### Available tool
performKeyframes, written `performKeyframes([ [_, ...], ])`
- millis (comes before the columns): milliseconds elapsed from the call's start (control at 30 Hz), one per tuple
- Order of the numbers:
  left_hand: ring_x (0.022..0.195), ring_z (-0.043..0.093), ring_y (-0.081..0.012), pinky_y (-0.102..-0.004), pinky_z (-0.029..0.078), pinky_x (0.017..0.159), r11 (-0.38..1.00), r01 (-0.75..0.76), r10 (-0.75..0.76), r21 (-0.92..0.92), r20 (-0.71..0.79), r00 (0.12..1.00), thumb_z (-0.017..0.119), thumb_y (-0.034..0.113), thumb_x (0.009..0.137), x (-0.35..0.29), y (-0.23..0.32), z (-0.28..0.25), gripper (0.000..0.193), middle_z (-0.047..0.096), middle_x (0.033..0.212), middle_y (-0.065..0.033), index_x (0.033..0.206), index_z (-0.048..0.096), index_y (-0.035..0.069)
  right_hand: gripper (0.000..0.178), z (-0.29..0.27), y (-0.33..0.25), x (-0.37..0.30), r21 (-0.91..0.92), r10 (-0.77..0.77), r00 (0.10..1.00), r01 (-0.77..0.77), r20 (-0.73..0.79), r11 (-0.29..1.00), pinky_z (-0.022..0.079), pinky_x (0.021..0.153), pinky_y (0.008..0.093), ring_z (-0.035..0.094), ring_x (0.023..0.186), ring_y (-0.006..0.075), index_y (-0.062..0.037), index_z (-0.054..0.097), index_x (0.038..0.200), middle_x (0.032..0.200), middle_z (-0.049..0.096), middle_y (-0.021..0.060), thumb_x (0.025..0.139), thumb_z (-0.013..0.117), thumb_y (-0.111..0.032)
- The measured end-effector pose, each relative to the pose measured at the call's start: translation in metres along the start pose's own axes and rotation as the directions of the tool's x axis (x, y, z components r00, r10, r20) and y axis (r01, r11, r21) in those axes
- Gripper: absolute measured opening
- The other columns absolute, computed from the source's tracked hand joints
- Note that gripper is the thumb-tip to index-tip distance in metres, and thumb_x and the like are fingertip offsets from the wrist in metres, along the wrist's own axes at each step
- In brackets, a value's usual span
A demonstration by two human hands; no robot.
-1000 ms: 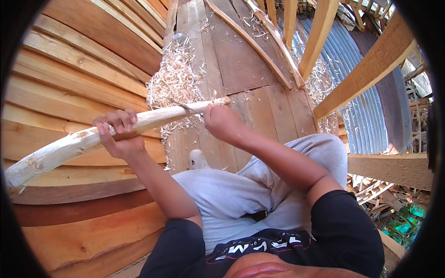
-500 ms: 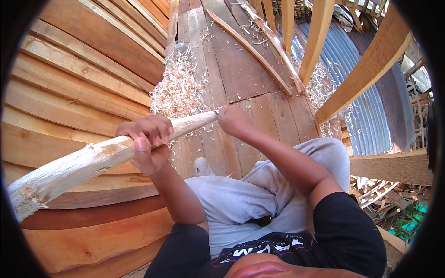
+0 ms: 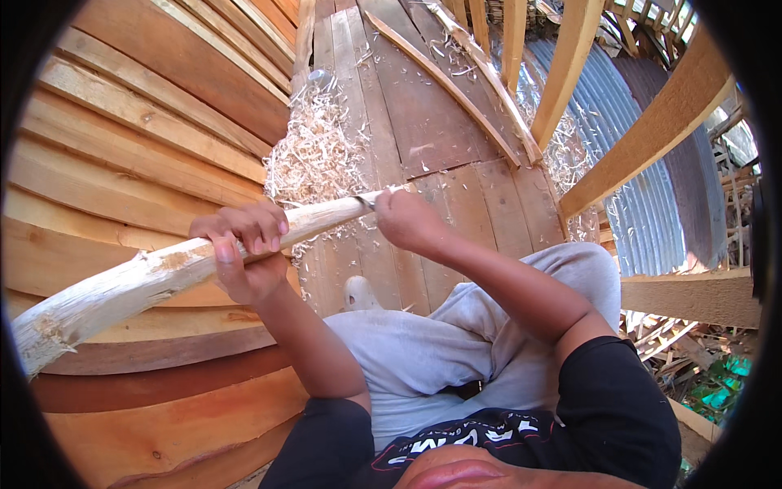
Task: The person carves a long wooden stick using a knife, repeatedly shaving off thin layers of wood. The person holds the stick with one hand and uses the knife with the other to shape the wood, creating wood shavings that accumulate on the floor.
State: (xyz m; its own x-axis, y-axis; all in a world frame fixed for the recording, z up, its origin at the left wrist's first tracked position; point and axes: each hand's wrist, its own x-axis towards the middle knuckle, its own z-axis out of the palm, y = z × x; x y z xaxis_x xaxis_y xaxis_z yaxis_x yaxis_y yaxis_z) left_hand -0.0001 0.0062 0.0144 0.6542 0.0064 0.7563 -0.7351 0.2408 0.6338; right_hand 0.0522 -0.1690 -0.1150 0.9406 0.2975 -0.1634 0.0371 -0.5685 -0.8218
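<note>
A long, pale, barkless wooden pole [image 3: 114, 295] slants across in front of me, thick and knotty at the lower left, thinner toward the middle. My left hand [image 3: 244, 244] is wrapped round it, thumb on the near side. Close to the thin end, my right hand [image 3: 405, 220] is closed on a knife [image 3: 364, 202]. Only a short dark piece of its blade shows, set against the pole's surface; the handle is hidden in the fist. The pole's tip appears just past my right hand.
Curly wood shavings [image 3: 316, 159] are heaped beside the plank wall [image 3: 138, 175] on the left. Two long wood strips [image 3: 444, 80] lie on the board floor [image 3: 399, 261]. Wooden posts [image 3: 566, 77] and corrugated metal sheets [image 3: 623, 163] stand to the right. A clear round object [image 3: 318, 78] sits beyond the shavings.
My left hand and the pole have shifted slightly left. The knife blade now shows farther from the tip, and the pole's end has come into sight beyond my right hand.
</note>
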Motion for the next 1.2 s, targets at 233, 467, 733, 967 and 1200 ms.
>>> performKeyframes([
  [233, 0.056, 0.042, -0.0134, -0.0335, 0.04, 0.06, 0.998, 0.018, -0.009, 0.06, -0.143, 0.99, 0.051, 0.027, 0.093, 0.012, -0.008, 0.014, 0.016, 0.04, 0.063, 0.0006, 0.085, 0.045, 0.015, 0.05, 0.02, 0.073, 0.028, 0.039, 0.089, 0.989, -0.085, -0.116, 0.996, 0.046, 0.081, 0.0517, 0.06, 0.085, 0.0481, 0.0122, 0.059, 0.08, 0.086, 0.06, 0.0352, 0.093, 0.032, -0.028],
  [467, 0.056, 0.045, -0.0163, -0.0355, 0.043, 0.057, 1.0, -0.004, 0.001, -0.017, -0.131, 0.991, 0.054, 0.024, 0.093, 0.003, -0.008, 0.011, 0.019, 0.042, 0.063, -0.0041, 0.087, 0.042, 0.01, 0.044, 0.011, 0.059, 0.023, -0.053, 0.046, 0.998, -0.049, -0.046, 0.997, 0.046, 0.079, 0.0537, 0.06, 0.086, 0.0481, 0.0105, 0.06, 0.083, 0.087, 0.06, 0.0351, 0.093, 0.033, -0.024],
  [733, 0.057, 0.043, -0.0138, -0.0352, 0.04, 0.06, 0.998, 0.014, -0.007, 0.068, -0.102, 0.995, 0.049, 0.025, 0.093, 0.005, -0.002, 0.016, 0.015, 0.04, 0.064, -0.0001, 0.085, 0.045, 0.013, 0.038, 0.004, 0.014, 0.01, 0.006, -0.028, 0.999, 0.029, -0.032, 1.0, 0.048, 0.077, 0.0517, 0.062, 0.084, 0.046, 0.0085, 0.061, 0.083, 0.084, 0.062, 0.0317, 0.091, 0.037, -0.02],
  [967, 0.056, 0.044, -0.0148, -0.0352, 0.041, 0.058, 1.0, -0.003, 0.003, -0.005, -0.109, 0.994, 0.051, 0.025, 0.094, 0.008, -0.008, -0.001, 0.016, 0.042, 0.065, -0.0019, 0.087, 0.044, 0.012, 0.039, 0.025, 0.064, 0.03, -0.124, -0.037, 0.998, 0.03, -0.051, 0.992, 0.048, 0.074, 0.0521, 0.062, 0.079, 0.0465, 0.0067, 0.062, 0.081, 0.082, 0.062, 0.0308, 0.092, 0.037, -0.021],
  [1200, 0.056, 0.043, -0.0133, -0.0339, 0.04, 0.059, 0.998, -0.01, 0.012, -0.06, 0.035, 0.999, 0.048, 0.025, 0.094, 0.01, -0.01, -0.006, 0.012, 0.041, 0.065, -0.0002, 0.09, 0.045, 0.015, 0.047, 0.02, 0.082, 0.041, -0.034, 0.005, 0.994, -0.009, -0.113, 0.999, 0.045, 0.075, 0.0551, 0.058, 0.081, 0.0501, 0.0095, 0.06, 0.079, 0.084, 0.059, 0.0337, 0.094, 0.031, -0.025],
])
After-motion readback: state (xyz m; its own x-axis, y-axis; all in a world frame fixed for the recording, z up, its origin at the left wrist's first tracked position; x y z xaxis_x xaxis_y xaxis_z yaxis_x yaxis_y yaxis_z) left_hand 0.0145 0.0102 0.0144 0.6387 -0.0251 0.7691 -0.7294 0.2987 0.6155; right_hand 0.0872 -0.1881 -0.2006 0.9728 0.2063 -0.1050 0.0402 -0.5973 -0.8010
